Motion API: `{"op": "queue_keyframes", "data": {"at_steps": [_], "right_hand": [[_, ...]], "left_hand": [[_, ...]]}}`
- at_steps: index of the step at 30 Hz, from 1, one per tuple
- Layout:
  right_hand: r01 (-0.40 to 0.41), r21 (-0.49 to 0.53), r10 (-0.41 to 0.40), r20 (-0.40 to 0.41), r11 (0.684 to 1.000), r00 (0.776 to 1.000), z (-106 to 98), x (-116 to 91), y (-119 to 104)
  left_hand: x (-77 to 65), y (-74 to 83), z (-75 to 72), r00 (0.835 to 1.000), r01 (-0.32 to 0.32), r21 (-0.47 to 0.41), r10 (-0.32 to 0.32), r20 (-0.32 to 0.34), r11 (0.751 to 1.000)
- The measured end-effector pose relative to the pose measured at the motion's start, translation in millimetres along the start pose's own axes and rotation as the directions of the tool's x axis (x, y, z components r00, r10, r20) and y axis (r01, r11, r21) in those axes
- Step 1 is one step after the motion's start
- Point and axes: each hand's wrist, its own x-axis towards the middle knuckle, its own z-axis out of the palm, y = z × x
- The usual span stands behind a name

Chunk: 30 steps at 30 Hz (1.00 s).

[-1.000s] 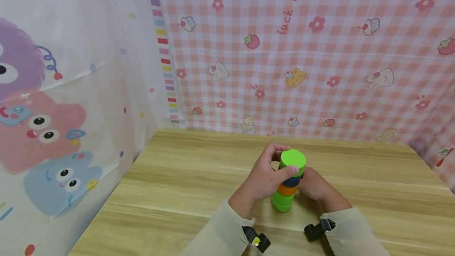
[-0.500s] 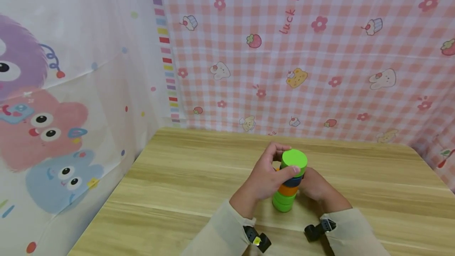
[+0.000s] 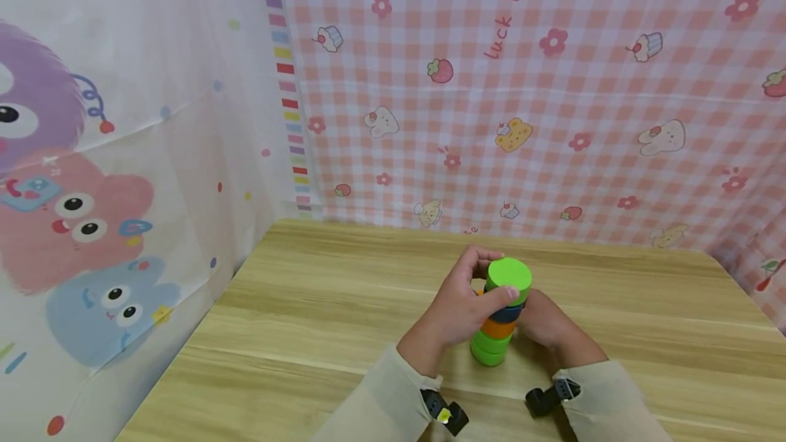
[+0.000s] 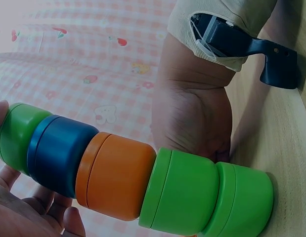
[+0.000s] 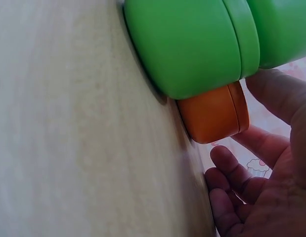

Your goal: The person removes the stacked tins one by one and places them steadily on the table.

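A tower of small, round, lidded jars stands on the wooden table [image 3: 319, 305]. From the top come a green jar [image 3: 510, 273], a blue jar [image 4: 64, 155], an orange jar [image 4: 118, 175] and two green jars, the lowest [image 4: 244, 200] touching the table and sitting slightly offset. My left hand [image 3: 457, 309] grips the top green jar, thumb on the near side, other fingers round the far side. Behind the tower, a second orange jar [image 5: 212, 113] rests on the table. My right hand [image 3: 543, 319] is beside the lower jars, thumb and index finger near or touching them, its other fingers loosely bent.
A pink checked cloth [image 3: 399, 149] hangs behind the table, and a white cloth with cartoon figures [image 3: 202, 33] hangs at the left. Black wrist cameras [image 3: 443, 412] sit at both cuffs, low over the tabletop.
The head view shifts very slightly. Both hands and the jar tower keep the same places, with the left hand holding the top jar throughout.
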Motion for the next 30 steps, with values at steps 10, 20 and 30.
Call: {"op": "queue_keyframes", "data": {"at_steps": [10, 20, 30], "right_hand": [[-0.078, 0.016, 0.079, -0.020, 0.997, 0.997, -0.2, 1.1, -2.6], [-0.106, 0.053, 0.108, -0.030, 0.993, 0.994, 0.1, 0.8, -3.8], [-0.143, 0.087, 0.145, -0.016, 0.986, 0.989, 0.1, -1.1, -7.3]], "left_hand": [[0.2, 0.3, -0.2, 1.000, 0.006, 0.008, -0.006, 0.001, 1.000], [0.8, -0.2, -1.0, 1.000, -0.002, 0.013, 0.002, 0.009, 1.000], [1.0, -0.5, -1.1, 1.000, -0.010, 0.016, 0.010, 0.009, 1.000]]}}
